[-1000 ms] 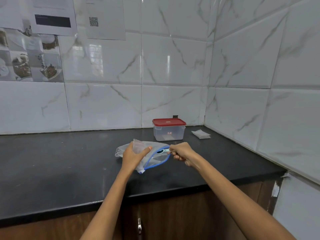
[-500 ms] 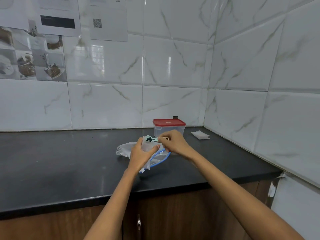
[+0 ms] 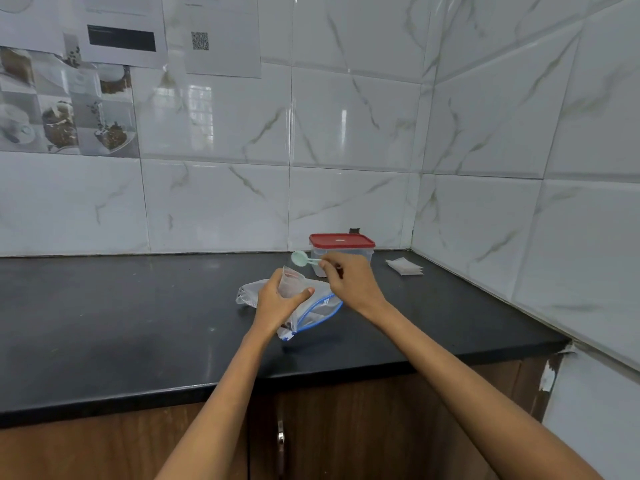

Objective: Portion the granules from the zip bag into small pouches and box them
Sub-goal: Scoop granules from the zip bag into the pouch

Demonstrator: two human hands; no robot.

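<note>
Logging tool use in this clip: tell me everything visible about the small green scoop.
The scoop is a small pale green spoon, plastic by its look, with a round bowl and a short straight handle. The right hand pinches the handle's end, holding it roughly level in the air above the small pouch, bowl pointing left. Whether it carries granules cannot be told.

No text readable anywhere. QR code printed on a white paper sheet taped to the wall tiles, top left; lines above it too blurred to read. Next sheet to its left has a solid black bar w/ faint text lines above, illegible. Photo print under it shows cups and dishes, no captions legible. Red lid of the plastic box carries a small embossed mark at centre, can't make it out. Zip bag has a small blue-white mark by its zip track, too small to read.
</note>
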